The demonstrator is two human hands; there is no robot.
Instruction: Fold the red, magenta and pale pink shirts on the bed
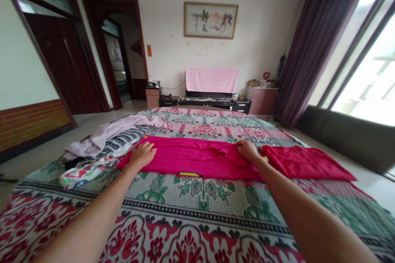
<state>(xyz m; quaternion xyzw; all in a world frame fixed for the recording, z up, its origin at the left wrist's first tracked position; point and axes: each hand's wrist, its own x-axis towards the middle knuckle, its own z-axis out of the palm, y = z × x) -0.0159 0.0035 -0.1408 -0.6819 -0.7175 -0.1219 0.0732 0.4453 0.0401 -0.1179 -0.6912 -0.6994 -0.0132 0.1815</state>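
Observation:
A bright pink garment [197, 157] lies stretched flat across the patterned bedspread [197, 213]. My left hand [142, 154] rests on the garment's left end, fingers curled onto the cloth. My right hand [247, 150] presses on its right part, fingers bent and gripping a fold. A second red garment [305, 163] lies just right of my right hand, partly overlapping the pink one.
A heap of clothes [101, 144], pale lilac, striped and floral, lies at the bed's left side. Beyond the bed stand a low dark TV cabinet [205, 102] with a pink cloth over the screen, a doorway at left, and dark curtains by the window at right.

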